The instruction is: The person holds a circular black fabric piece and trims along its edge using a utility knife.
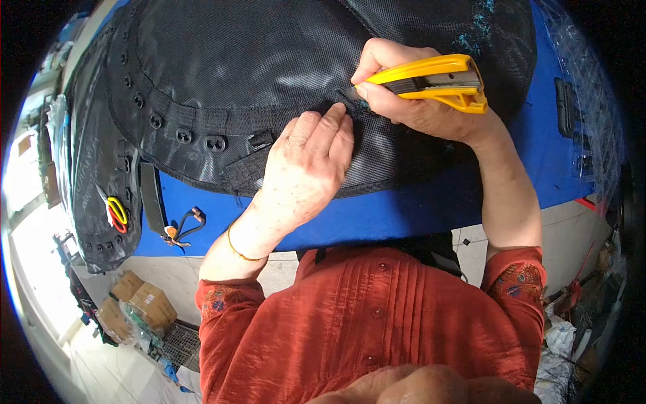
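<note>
A large black mesh fabric piece (pixel 235 50) with a webbing-edged curved border spreads over the blue table (pixel 417 215). My right hand (pixel 420 114) grips a yellow utility knife (pixel 441 67), its tip pointing left and touching or just above the fabric. Flat on the webbing lies my left hand (pixel 306 155), fingers stretched out, the fingertips close to the knife's tip. Whether they press a small black strip there I cannot tell. Several black oval fittings with two holes (pixel 215 143) line the border, beside a black strap loop (pixel 260 140). Blue-green thread bits (pixel 471 34) cling to the fabric.
Scissors with red and yellow handles (pixel 117 214) rest on another black piece (pixel 94 182) at the left. Beside them are a black flat strip (pixel 153 198) and a looped black cord (pixel 190 225). Clear plastic (pixel 582 67) hangs along the right edge. Cardboard boxes (pixel 153 306) stand on the floor.
</note>
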Demonstrator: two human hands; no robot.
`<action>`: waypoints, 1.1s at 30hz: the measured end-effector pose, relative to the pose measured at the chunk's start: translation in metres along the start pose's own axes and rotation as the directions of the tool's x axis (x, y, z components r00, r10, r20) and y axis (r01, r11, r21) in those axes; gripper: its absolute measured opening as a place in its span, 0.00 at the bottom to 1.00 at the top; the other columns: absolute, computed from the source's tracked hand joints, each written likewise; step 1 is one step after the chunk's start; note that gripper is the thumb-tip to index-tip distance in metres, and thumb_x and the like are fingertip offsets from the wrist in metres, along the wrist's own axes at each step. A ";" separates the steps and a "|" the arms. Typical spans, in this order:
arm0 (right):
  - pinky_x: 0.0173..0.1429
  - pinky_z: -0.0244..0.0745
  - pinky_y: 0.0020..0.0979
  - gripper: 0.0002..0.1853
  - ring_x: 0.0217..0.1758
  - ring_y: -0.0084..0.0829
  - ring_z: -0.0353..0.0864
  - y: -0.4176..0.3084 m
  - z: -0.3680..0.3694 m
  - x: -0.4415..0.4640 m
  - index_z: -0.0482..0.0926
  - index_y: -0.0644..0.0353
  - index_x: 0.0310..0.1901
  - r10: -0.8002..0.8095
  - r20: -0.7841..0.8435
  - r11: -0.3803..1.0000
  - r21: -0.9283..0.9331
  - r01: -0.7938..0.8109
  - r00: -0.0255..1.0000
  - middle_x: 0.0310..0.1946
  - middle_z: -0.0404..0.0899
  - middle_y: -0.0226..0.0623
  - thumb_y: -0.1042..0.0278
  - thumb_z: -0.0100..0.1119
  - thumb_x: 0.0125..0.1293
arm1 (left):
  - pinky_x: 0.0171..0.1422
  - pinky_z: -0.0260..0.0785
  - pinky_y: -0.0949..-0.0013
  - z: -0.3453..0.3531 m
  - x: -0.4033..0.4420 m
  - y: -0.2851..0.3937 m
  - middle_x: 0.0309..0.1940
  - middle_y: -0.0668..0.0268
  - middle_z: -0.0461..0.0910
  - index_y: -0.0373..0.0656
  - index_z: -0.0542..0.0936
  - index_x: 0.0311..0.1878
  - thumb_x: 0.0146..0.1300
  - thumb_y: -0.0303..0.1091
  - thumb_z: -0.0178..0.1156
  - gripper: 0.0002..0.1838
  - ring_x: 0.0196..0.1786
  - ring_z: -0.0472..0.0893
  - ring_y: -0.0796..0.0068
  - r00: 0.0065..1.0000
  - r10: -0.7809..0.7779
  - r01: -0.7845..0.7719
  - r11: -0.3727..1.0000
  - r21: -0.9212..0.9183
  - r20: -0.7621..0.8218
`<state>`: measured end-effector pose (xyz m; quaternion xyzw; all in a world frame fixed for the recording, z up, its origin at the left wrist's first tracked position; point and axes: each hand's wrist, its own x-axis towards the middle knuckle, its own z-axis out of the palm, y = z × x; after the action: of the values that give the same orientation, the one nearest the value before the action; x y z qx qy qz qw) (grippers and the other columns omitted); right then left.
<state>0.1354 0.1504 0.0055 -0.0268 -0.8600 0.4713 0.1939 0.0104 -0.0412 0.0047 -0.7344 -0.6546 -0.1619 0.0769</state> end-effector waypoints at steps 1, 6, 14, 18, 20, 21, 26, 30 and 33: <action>0.42 0.75 0.30 0.09 0.33 0.28 0.77 -0.001 -0.001 0.000 0.70 0.57 0.38 0.014 0.003 1.000 -0.002 -0.014 1.000 0.29 0.74 0.33 0.67 0.62 0.68 | 0.49 0.78 0.66 0.000 0.000 0.000 0.52 0.57 0.82 0.32 0.81 0.51 0.49 0.24 0.62 0.22 0.43 0.81 0.64 1.000 0.001 -0.001 1.000 0.002 0.002; 0.41 0.74 0.25 0.06 0.33 0.25 0.79 -0.001 -0.005 0.000 0.75 0.57 0.39 0.092 0.036 0.996 -0.009 -0.092 0.995 0.31 0.76 0.30 0.69 0.63 0.68 | 0.47 0.77 0.66 0.003 0.000 -0.003 0.51 0.54 0.82 0.30 0.81 0.49 0.50 0.25 0.62 0.20 0.42 0.80 0.65 0.999 0.036 -0.036 0.999 0.009 -0.021; 0.40 0.73 0.26 0.06 0.31 0.22 0.77 -0.004 -0.010 -0.002 0.75 0.57 0.37 0.057 0.064 0.998 -0.021 -0.055 0.996 0.29 0.74 0.29 0.68 0.63 0.68 | 0.46 0.76 0.67 0.003 0.000 -0.004 0.49 0.52 0.81 0.28 0.81 0.47 0.50 0.26 0.63 0.19 0.41 0.79 0.65 0.997 0.071 -0.071 0.997 0.008 -0.042; 0.39 0.72 0.26 0.07 0.31 0.22 0.76 -0.004 -0.015 -0.002 0.75 0.57 0.36 0.083 0.102 0.996 0.000 -0.084 0.991 0.28 0.74 0.29 0.67 0.63 0.68 | 0.46 0.77 0.67 0.003 0.000 -0.004 0.50 0.51 0.81 0.28 0.81 0.47 0.50 0.26 0.63 0.19 0.41 0.79 0.65 0.997 0.071 -0.071 0.997 0.007 -0.035; 0.39 0.72 0.26 0.07 0.31 0.22 0.76 -0.007 -0.016 -0.002 0.75 0.57 0.36 0.096 0.106 0.995 0.002 -0.096 0.990 0.28 0.74 0.29 0.67 0.63 0.68 | 0.46 0.77 0.67 0.003 0.000 -0.003 0.50 0.51 0.81 0.28 0.81 0.47 0.50 0.26 0.63 0.19 0.41 0.79 0.65 0.997 0.073 -0.073 0.997 0.009 -0.035; 0.39 0.72 0.26 0.07 0.31 0.22 0.76 -0.008 -0.018 -0.002 0.75 0.57 0.36 0.096 0.105 0.995 0.000 -0.097 0.990 0.28 0.74 0.29 0.67 0.63 0.68 | 0.46 0.77 0.67 0.002 0.000 -0.003 0.50 0.51 0.81 0.28 0.81 0.47 0.50 0.26 0.63 0.19 0.42 0.79 0.65 0.997 0.072 -0.072 0.997 -0.002 -0.034; 0.35 0.72 0.24 0.07 0.28 0.19 0.75 -0.005 -0.021 -0.002 0.75 0.55 0.37 0.014 0.123 1.000 -0.019 -0.012 0.992 0.27 0.75 0.26 0.65 0.64 0.68 | 0.47 0.77 0.67 0.001 0.002 0.000 0.49 0.51 0.81 0.28 0.81 0.46 0.50 0.26 0.63 0.19 0.42 0.79 0.65 0.997 0.069 -0.069 0.998 0.004 -0.026; 0.29 0.70 0.22 0.07 0.23 0.16 0.74 -0.013 -0.031 -0.005 0.75 0.52 0.37 0.048 0.185 0.997 -0.069 -0.036 0.982 0.25 0.75 0.24 0.63 0.63 0.69 | 0.50 0.79 0.65 0.000 0.001 0.002 0.52 0.55 0.83 0.32 0.81 0.50 0.48 0.24 0.62 0.21 0.43 0.82 0.63 1.000 0.021 -0.022 0.999 -0.026 -0.016; 0.25 0.69 0.18 0.07 0.20 0.13 0.74 -0.013 -0.035 -0.007 0.76 0.50 0.39 0.369 0.226 0.927 -0.015 -0.375 0.902 0.24 0.75 0.23 0.59 0.59 0.71 | 0.50 0.79 0.65 -0.001 0.001 0.001 0.52 0.55 0.83 0.32 0.81 0.49 0.48 0.23 0.62 0.21 0.43 0.82 0.62 1.000 0.024 -0.024 0.999 -0.038 -0.016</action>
<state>0.1556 0.1694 0.0306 -0.1342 -0.8485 0.5119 0.0022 0.0109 -0.0404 0.0058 -0.7422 -0.6420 -0.1791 0.0697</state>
